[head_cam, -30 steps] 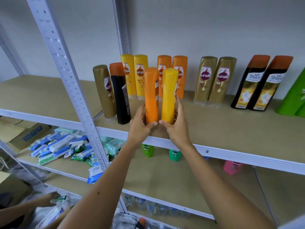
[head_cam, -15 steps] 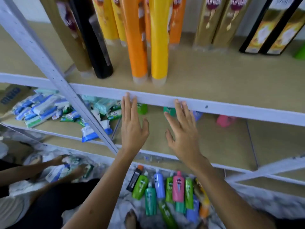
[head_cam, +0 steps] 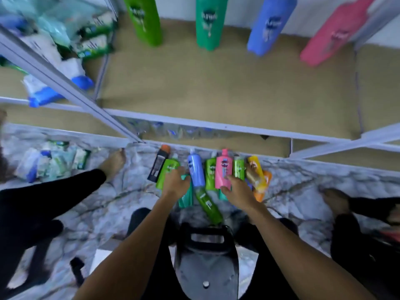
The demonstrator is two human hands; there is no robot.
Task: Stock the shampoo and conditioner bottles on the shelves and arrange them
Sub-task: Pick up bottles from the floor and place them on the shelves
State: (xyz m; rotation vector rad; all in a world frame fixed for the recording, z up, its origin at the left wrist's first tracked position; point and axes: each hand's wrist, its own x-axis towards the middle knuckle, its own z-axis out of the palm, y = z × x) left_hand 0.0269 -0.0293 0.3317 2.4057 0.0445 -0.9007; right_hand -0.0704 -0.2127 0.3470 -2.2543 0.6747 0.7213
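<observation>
Several shampoo bottles lie in a cluster on the marbled floor: a black one, a light green one, a blue one, a pink one, a yellow one, an orange one and a slanted green one. My left hand reaches over the light green bottle and a teal bottle, fingers extended. My right hand touches the pink bottle's lower right edge. On the low shelf stand green, teal, blue and pink bottles.
A white shelf upright slants across the left. Wipe packets lie on the left shelf and on the floor. Another person's black-clad leg and bare foot are at the left, another foot at the right. A black stool is below me.
The view dropped from the upper shelf to the floor. Both hands left the orange and yellow bottles on the shelf and came down to the bottles on the floor.
</observation>
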